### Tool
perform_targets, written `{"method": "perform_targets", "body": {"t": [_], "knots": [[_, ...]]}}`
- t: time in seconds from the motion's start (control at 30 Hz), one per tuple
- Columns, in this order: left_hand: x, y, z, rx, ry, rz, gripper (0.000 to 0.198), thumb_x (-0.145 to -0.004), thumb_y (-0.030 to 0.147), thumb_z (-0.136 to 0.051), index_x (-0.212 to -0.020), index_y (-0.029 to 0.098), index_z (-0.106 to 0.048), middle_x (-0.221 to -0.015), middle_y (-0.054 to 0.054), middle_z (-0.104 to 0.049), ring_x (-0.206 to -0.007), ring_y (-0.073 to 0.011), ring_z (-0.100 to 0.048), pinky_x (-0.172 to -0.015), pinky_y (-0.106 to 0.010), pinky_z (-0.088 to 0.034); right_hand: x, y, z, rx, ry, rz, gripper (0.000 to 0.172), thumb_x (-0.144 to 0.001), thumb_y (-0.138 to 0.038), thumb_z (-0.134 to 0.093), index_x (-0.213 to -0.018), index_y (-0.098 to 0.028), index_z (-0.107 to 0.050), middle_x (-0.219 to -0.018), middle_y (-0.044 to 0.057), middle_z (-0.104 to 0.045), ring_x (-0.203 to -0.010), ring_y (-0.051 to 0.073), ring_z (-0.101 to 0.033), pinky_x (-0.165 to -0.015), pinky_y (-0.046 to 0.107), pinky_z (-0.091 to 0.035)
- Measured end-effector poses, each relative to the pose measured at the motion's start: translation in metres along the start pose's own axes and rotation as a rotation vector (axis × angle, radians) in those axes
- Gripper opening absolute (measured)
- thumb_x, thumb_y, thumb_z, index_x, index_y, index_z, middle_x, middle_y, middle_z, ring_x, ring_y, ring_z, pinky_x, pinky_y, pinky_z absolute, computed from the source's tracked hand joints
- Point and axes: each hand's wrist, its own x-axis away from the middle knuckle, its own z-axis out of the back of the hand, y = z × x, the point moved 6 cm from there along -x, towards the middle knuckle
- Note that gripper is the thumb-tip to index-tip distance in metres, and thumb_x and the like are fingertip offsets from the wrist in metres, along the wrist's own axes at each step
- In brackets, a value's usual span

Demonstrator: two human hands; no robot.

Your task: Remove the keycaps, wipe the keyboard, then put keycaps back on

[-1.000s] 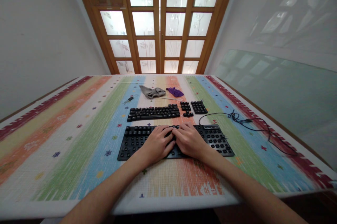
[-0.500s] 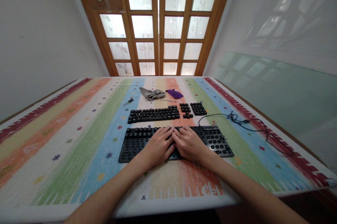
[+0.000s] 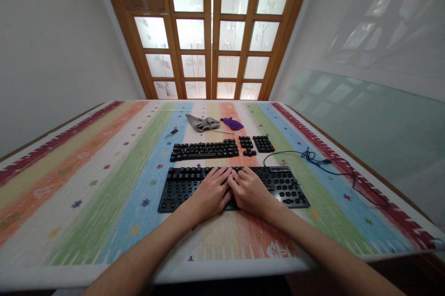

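Observation:
A black keyboard (image 3: 181, 194) lies flat on the table, its cable at the upper right. Keycaps show on its upper left rows, while bare switches show across much of the rest. My left hand (image 3: 212, 194) and my right hand (image 3: 248, 190) rest over its middle, fingers bent and fingertips meeting near the top row. What the fingertips pinch or press, if anything, is hidden beneath them. Just beyond the keyboard, loose black keycaps are laid out in keyboard order: a wide main block (image 3: 205, 150), a small middle group (image 3: 246, 143) and a number-pad group (image 3: 264, 143).
A grey cloth (image 3: 203, 123), a purple cloth (image 3: 232, 123) and a thin rod (image 3: 222, 132) lie behind the keycaps. A small black item with thin wire prongs (image 3: 173, 133) is left of them. The coiled cable (image 3: 321, 160) spreads right over the striped tablecloth (image 3: 114, 203).
The view has shifted slightly, so everything sits a little to the right. Both hands keep their place on the keyboard with hardly any visible movement.

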Motion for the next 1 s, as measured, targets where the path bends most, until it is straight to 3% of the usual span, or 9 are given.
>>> {"method": "perform_targets", "body": {"t": [0.53, 0.67, 0.8, 1.0], "knots": [[0.0, 0.0, 0.0, -0.015, 0.012, -0.024, 0.034, -0.096, 0.025, -0.05, -0.124, 0.012, -0.061, -0.141, -0.016, -0.054, -0.136, -0.0306, -0.045, -0.113, -0.052, -0.037, 0.006, 0.012, 0.003, -0.124, 0.135, -0.038, 0.018, -0.082, -0.009, -0.048, -0.083, -0.012, -0.066, -0.073, 0.01, -0.065, -0.065, 0.02, -0.048, -0.068, 0.037, -0.034], [0.001, -0.001, -0.001, -0.025, 0.014, -0.015, 0.038, -0.098, 0.03, -0.047, -0.13, 0.012, -0.057, -0.141, -0.017, -0.054, -0.136, -0.0283, -0.045, -0.114, -0.05, -0.036, -0.003, 0.039, 0.003, -0.26, 0.12, -0.065, 0.02, -0.087, -0.015, -0.05, -0.08, -0.016, -0.068, -0.064, 0.005, -0.061, -0.063, 0.017, -0.05, -0.075, 0.035, -0.036], [0.001, 0.001, -0.001, -0.078, -0.015, -0.016, 0.042, -0.1, 0.033, -0.043, -0.133, 0.009, -0.054, -0.144, -0.017, -0.051, -0.138, -0.0276, -0.043, -0.116, -0.048, -0.033, -0.021, 0.082, 0.0, -0.402, 0.175, -0.167, 0.018, -0.086, -0.014, -0.053, -0.085, -0.017, -0.071, -0.073, 0.005, -0.069, -0.072, 0.018, -0.059, -0.078, 0.033, -0.039], [0.001, 0.002, -0.001, -0.085, -0.028, -0.008, 0.045, -0.102, 0.035, -0.038, -0.139, 0.011, -0.048, -0.145, -0.014, -0.051, -0.139, -0.0244, -0.042, -0.117, -0.046, -0.031, -0.057, 0.132, -0.037, -0.521, 0.091, -0.299, 0.018, -0.08, -0.01, -0.058, -0.085, -0.018, -0.074, -0.084, 0.006, -0.074, -0.081, 0.02, -0.062, -0.08, 0.033, -0.045]]}}
